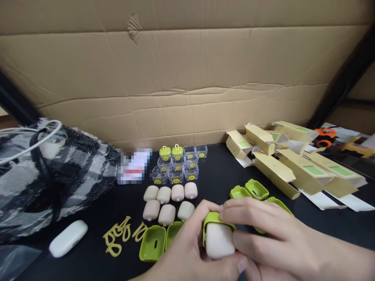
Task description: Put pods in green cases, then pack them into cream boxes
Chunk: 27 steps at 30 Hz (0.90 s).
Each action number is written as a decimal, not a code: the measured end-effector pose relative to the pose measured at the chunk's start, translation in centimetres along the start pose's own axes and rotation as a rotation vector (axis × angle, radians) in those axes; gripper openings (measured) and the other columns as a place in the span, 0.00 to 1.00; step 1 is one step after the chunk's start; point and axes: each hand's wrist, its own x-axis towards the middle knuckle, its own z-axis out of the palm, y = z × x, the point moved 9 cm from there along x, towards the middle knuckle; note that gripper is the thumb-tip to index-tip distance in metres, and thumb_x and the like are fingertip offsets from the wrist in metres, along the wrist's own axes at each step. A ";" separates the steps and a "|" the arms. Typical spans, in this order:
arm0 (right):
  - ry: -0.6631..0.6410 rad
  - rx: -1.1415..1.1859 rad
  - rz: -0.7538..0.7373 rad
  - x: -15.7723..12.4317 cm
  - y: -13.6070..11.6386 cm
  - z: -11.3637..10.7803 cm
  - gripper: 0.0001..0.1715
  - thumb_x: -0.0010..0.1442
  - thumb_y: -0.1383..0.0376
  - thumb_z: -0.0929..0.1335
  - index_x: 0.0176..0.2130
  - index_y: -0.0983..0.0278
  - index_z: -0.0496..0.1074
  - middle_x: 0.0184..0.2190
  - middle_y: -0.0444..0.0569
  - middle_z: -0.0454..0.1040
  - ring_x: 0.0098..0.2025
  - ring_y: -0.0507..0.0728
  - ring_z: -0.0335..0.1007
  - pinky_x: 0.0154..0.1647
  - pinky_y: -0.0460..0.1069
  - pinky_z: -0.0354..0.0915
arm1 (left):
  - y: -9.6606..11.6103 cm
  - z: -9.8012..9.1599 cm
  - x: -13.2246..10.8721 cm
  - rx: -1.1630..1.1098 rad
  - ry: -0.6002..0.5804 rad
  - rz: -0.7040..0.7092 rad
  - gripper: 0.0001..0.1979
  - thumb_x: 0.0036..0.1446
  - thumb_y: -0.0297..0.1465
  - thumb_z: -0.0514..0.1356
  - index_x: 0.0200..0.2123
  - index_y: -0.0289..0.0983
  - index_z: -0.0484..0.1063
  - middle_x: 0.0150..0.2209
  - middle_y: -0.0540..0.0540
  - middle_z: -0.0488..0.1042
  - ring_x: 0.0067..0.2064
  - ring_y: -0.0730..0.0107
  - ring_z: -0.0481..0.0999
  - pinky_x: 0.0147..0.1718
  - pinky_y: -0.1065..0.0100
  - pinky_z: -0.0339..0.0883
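Note:
Both of my hands meet low in the middle of the view around one small piece. It is a beige rounded block (218,240) with a lime green silicone cover (212,219) over its top. My left hand (187,244) grips it from the left, fingers curled round. My right hand (281,238) pinches it from the right, thumb under and fingers over the cover. Several more beige blocks (170,201) lie just behind on the black table (216,175). Lime green covers (154,242) lie to the left, and others (250,190) to the right.
Small clear plastic boxes (178,164), two with green lids, stand at the back centre. Folded tan cartons (293,160) lie at the right. Yellow loops (118,234) and a white earbud case (68,238) lie front left beside a black-and-white scarf (52,175). A cardboard wall (187,78) closes the back.

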 end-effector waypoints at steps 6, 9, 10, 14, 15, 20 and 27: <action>0.065 0.057 0.032 0.6 0.2 -1.0 0.05 0.59 0.71 0.67 0.38 0.64 0.67 0.38 0.54 0.77 0.42 0.56 0.74 0.41 0.48 0.74 | 0.4 -0.2 -0.2 -0.026 -0.010 0.008 0.20 0.50 0.34 0.69 0.43 0.38 0.65 0.32 0.54 0.66 0.31 0.77 0.61 0.30 0.72 0.55; 0.033 0.173 0.100 0.8 1.0 -1.1 0.14 0.56 0.71 0.70 0.42 0.63 0.66 0.40 0.53 0.77 0.44 0.55 0.75 0.42 0.46 0.73 | 1.2 -0.2 -0.1 -0.068 -0.026 0.037 0.20 0.49 0.36 0.70 0.41 0.38 0.66 0.32 0.52 0.70 0.32 0.75 0.65 0.32 0.72 0.57; 0.027 0.216 0.152 0.7 1.6 -1.1 0.22 0.53 0.70 0.72 0.47 0.62 0.64 0.44 0.53 0.76 0.47 0.55 0.75 0.45 0.46 0.72 | 1.4 -0.4 -0.2 -0.077 -0.008 0.037 0.22 0.49 0.38 0.70 0.43 0.38 0.65 0.33 0.51 0.72 0.33 0.74 0.67 0.31 0.71 0.58; -0.030 0.331 0.336 -0.2 3.1 0.1 0.46 0.45 0.66 0.79 0.57 0.57 0.57 0.58 0.53 0.69 0.60 0.59 0.66 0.57 0.50 0.67 | 0.6 -0.7 0.0 -0.106 0.030 -0.011 0.31 0.47 0.49 0.68 0.46 0.39 0.60 0.38 0.46 0.76 0.25 0.80 0.65 0.24 0.73 0.54; -0.046 0.371 0.360 -0.3 3.2 0.5 0.43 0.46 0.66 0.79 0.55 0.56 0.58 0.59 0.52 0.68 0.61 0.59 0.65 0.58 0.51 0.66 | 0.0 -0.5 0.1 -0.124 0.008 -0.021 0.32 0.46 0.52 0.67 0.44 0.39 0.59 0.37 0.47 0.76 0.24 0.81 0.63 0.23 0.74 0.54; 0.097 0.631 0.452 0.9 5.6 0.1 0.28 0.52 0.74 0.73 0.45 0.57 0.58 0.51 0.49 0.73 0.53 0.56 0.72 0.52 0.51 0.70 | -1.4 -0.8 1.5 -0.218 -0.077 0.056 0.34 0.43 0.56 0.66 0.41 0.43 0.53 0.29 0.56 0.70 0.17 0.84 0.59 0.17 0.75 0.49; -0.015 0.468 0.551 7.3 19.3 1.9 0.22 0.60 0.66 0.71 0.52 0.66 0.65 0.44 0.50 0.73 0.43 0.58 0.74 0.44 0.56 0.71 | -0.3 -0.1 -0.1 -0.030 -0.080 -0.110 0.26 0.42 0.51 0.69 0.32 0.38 0.64 0.26 0.53 0.71 0.25 0.79 0.62 0.28 0.72 0.52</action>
